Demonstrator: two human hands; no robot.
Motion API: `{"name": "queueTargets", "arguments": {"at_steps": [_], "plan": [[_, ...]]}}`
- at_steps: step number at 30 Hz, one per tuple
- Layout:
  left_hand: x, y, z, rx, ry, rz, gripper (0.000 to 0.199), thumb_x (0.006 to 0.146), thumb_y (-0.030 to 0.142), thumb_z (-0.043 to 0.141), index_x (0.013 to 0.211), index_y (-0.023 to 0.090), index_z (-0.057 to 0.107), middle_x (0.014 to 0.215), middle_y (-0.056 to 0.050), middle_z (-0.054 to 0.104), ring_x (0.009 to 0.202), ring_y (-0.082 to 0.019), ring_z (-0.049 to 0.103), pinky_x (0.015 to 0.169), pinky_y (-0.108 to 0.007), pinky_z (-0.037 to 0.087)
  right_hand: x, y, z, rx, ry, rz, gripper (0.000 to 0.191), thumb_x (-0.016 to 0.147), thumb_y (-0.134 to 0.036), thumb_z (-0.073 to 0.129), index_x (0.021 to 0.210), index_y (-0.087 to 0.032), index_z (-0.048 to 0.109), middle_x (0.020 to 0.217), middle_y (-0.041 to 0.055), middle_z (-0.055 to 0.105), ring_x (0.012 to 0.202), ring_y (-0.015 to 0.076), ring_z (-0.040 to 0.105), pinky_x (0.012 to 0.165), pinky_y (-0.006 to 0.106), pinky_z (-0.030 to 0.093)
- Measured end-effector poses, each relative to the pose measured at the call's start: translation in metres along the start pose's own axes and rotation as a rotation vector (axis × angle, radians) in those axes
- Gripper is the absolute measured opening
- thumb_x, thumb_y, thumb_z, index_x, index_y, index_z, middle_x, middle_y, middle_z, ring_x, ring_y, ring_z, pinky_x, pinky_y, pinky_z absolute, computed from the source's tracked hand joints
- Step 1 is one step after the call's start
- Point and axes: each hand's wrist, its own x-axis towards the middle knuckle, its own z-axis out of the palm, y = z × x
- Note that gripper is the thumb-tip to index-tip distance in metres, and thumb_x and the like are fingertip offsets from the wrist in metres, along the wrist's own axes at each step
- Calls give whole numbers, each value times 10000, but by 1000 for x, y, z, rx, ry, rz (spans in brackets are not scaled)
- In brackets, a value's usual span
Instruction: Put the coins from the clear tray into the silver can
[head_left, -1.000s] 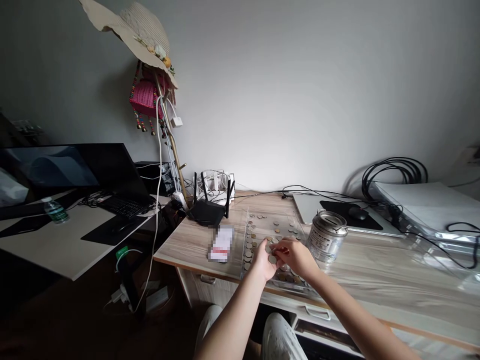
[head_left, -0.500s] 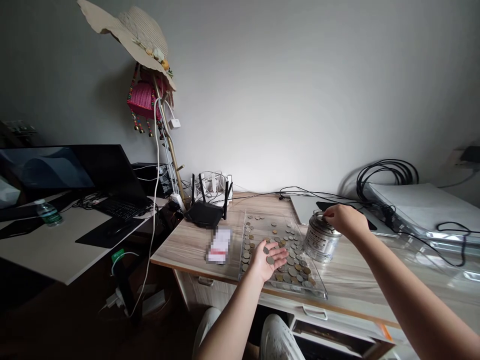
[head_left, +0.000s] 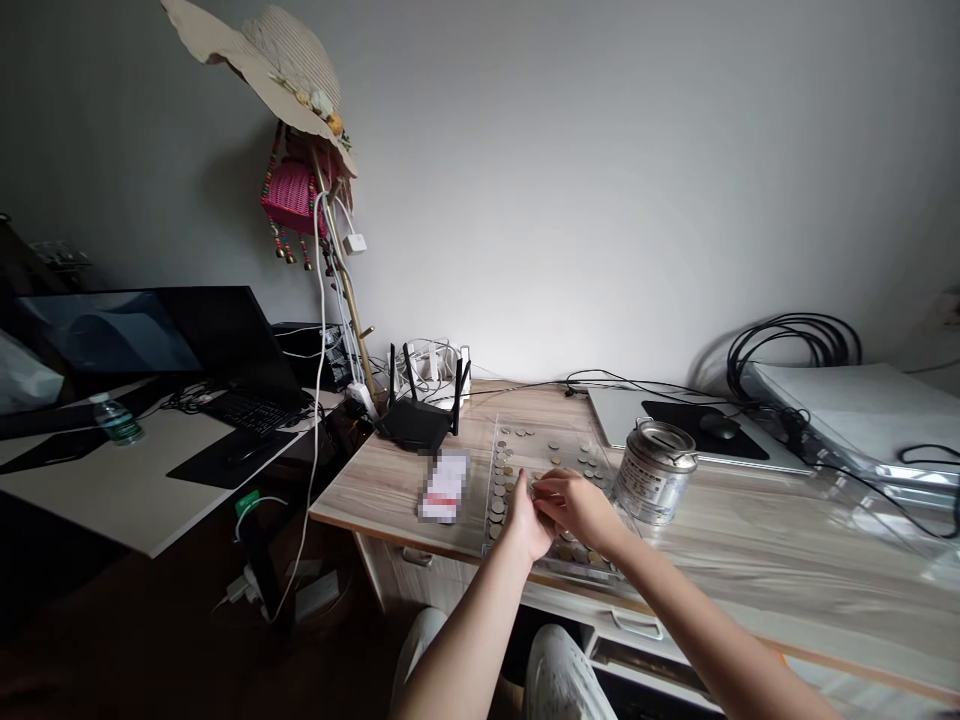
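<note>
The desk (head_left: 795, 570) filled the lower right of the frame, and on it, at lower centre, lay the clear tray (head_left: 534, 453), with the tin (head_left: 654, 478) upright just beside it to the right. Over the tray's near part the two hands met, the right hand (head_left: 581, 508) bent at the wrist, its fingers curled down into the cupped left hand (head_left: 529, 522), whose thumb pointed up. The forearms rose from bottom centre and lower right. The coins (head_left: 498, 506) were spread through the tray, thickest along its left side and near edge. The step in hand looked like handling coins at the left palm; the next move seemed to call for a fine fingertip pinch above a steady, level palm. The right fingertips were bunched together, but whether either hand gripped a coin could not be told, the fingers hiding the palm.
</note>
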Motion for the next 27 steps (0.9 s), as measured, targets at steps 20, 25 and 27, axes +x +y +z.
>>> {"name": "queueTargets", "arguments": {"at_steps": [20,25,27], "plan": [[-9,2,-2,73,-53,53,634,823,533,225,1189,40,385,1069,-227,540,947,-253,565,793,-358,433,11,109,-128,-392,185,630,239,654,-324,493,742,-249,702,754,90,653,671,253,575,480,308,387],[-7,2,-4,52,-50,69,619,817,540,244,1168,56,404,1054,-218,550,936,-251,568,791,-353,429,11,102,-125,-462,220,611,236,659,-278,504,782,-215,695,791,118,645,724,276,573,555,357,418],[-8,2,-3,33,-54,81,617,809,555,251,1147,69,426,1038,-209,559,932,-249,568,784,-352,430,6,84,-113,-486,352,429,276,713,-280,466,869,-190,674,864,117,636,800,257,563,642,354,427]]}}
